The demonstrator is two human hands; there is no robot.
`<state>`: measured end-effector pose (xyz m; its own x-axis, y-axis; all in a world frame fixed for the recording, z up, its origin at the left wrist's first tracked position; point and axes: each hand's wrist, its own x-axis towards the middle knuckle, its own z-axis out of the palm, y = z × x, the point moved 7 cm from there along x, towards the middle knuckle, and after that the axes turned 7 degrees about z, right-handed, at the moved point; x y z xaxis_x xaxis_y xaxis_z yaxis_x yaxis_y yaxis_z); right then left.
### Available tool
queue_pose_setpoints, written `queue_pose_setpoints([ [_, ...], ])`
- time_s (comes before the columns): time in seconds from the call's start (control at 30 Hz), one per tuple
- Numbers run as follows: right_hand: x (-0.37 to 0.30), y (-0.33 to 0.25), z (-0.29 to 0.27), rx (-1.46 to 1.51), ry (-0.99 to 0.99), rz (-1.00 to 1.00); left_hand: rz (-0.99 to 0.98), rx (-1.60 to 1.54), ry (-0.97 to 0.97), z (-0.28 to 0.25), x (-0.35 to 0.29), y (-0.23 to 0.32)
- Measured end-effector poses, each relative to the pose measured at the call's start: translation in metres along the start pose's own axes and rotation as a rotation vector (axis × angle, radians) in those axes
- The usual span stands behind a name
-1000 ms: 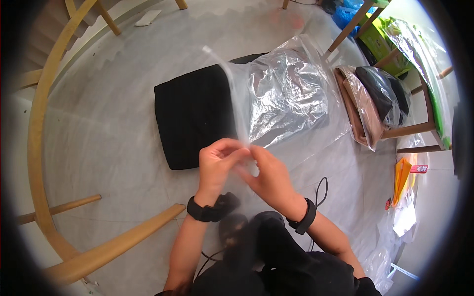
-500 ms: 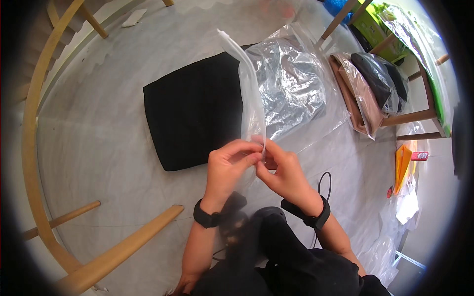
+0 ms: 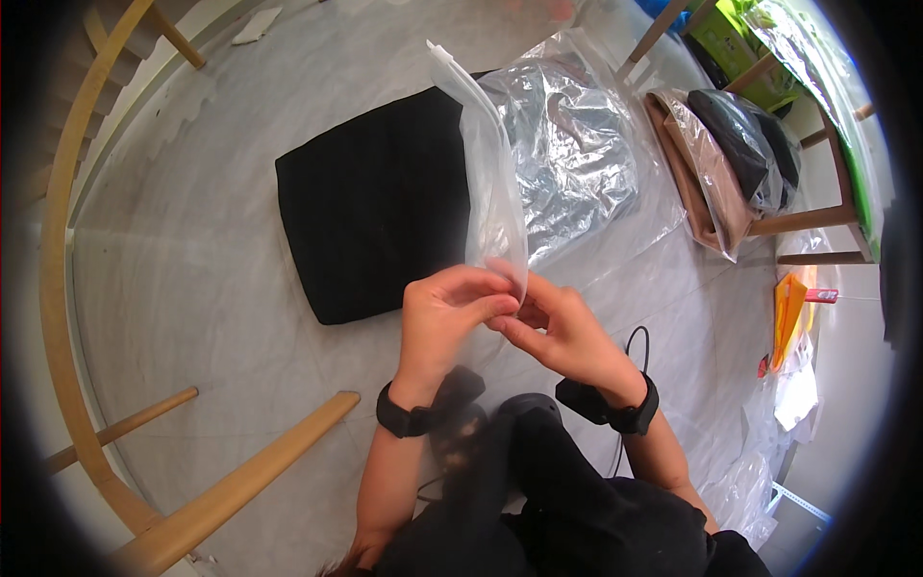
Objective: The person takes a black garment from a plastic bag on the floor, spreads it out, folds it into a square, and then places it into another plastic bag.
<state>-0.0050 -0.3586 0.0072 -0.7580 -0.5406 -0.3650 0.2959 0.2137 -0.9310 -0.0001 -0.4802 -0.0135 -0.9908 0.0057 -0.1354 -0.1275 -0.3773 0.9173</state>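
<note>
A clear plastic bag (image 3: 577,159) lies crinkled on the floor ahead of me, with a frosted strip (image 3: 492,188) standing up along its open edge. A folded black cloth (image 3: 375,207) lies flat just left of that strip; whether it runs into the bag I cannot tell. At the strip's near end, my left hand (image 3: 450,303) pinches the plastic between thumb and fingers. My right hand (image 3: 558,322) meets it there, fingers curled round the same corner of the bag. The plastic right between the fingertips is mostly hidden. Both wrists carry black bands.
Wooden chair legs (image 3: 260,471) stand at the left. To the right, bagged brown and black folded items (image 3: 711,173) lie by a wooden stool leg (image 3: 803,220). An orange packet (image 3: 788,313) and loose plastic (image 3: 740,495) lie along the right wall. A dark cable (image 3: 638,337) loops near my right wrist.
My right wrist has shifted a little to the right, and the right fingers have slid slightly on the bag's corner. The frosted strip now bows out wider. The black cloth has not visibly moved.
</note>
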Motion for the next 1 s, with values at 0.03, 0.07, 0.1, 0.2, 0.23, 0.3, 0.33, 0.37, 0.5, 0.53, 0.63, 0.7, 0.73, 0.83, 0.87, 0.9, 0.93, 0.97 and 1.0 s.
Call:
queue_pose_setpoints([
  [0.03,-0.001,0.001,0.0,0.02,-0.015,-0.01,0.012,0.001,0.0,0.0,0.0,0.0],
  [0.07,-0.001,0.002,-0.002,0.023,-0.016,-0.008,0.025,0.002,0.001,0.0,-0.001,0.001],
  [0.1,-0.001,0.004,-0.003,0.053,-0.044,0.009,0.022,0.002,0.001,0.001,-0.001,0.0],
  [0.2,-0.002,0.003,-0.007,0.152,-0.097,0.037,0.016,-0.031,0.001,0.002,-0.003,0.001],
  [0.23,-0.003,0.002,-0.008,0.221,-0.122,0.045,0.034,-0.019,-0.016,0.003,-0.004,0.003],
  [0.3,-0.004,0.002,-0.011,0.241,-0.129,0.036,0.051,-0.007,-0.034,0.004,-0.006,0.006],
  [0.33,-0.004,0.001,-0.011,0.262,-0.136,0.025,0.154,0.121,-0.085,0.007,-0.007,0.014],
  [0.37,-0.004,0.004,-0.01,0.263,-0.136,0.026,0.257,0.25,-0.136,0.01,-0.009,0.021],
  [0.5,0.005,0.013,-0.012,0.329,0.026,-0.024,0.273,0.444,-0.096,0.01,-0.01,0.021],
  [0.53,0.009,0.015,-0.018,0.448,0.132,-0.036,0.355,0.583,0.022,0.002,-0.009,0.028],
  [0.63,0.03,0.017,-0.061,0.3,0.364,-0.036,0.486,0.834,0.392,-0.046,0.004,0.052],
  [0.7,0.044,-0.038,-0.073,0.211,0.438,-0.128,0.564,0.868,0.675,-0.089,0.001,0.127],
  [0.73,0.054,-0.061,-0.074,0.149,0.449,-0.147,0.667,0.908,0.749,-0.103,-0.001,0.168],
  [0.83,0.069,-0.149,-0.028,0.4,0.158,-0.519,1.196,1.136,0.851,-0.049,-0.041,0.303],
  [0.87,0.06,-0.18,-0.019,0.491,0.041,-0.654,1.358,1.186,0.778,-0.019,-0.057,0.32],
  [0.9,0.056,-0.19,-0.02,0.476,0.047,-0.681,1.469,1.245,0.65,0.01,-0.065,0.322],
  [0.93,0.063,-0.176,-0.027,0.553,0.115,-0.633,1.515,1.309,0.487,0.028,-0.06,0.301],
  [0.97,0.068,-0.161,-0.034,0.642,0.177,-0.591,1.521,1.382,0.307,0.047,-0.053,0.272],
  [1.0,0.075,-0.129,-0.049,0.668,0.321,-0.484,1.482,1.425,0.111,0.068,-0.046,0.239],
])
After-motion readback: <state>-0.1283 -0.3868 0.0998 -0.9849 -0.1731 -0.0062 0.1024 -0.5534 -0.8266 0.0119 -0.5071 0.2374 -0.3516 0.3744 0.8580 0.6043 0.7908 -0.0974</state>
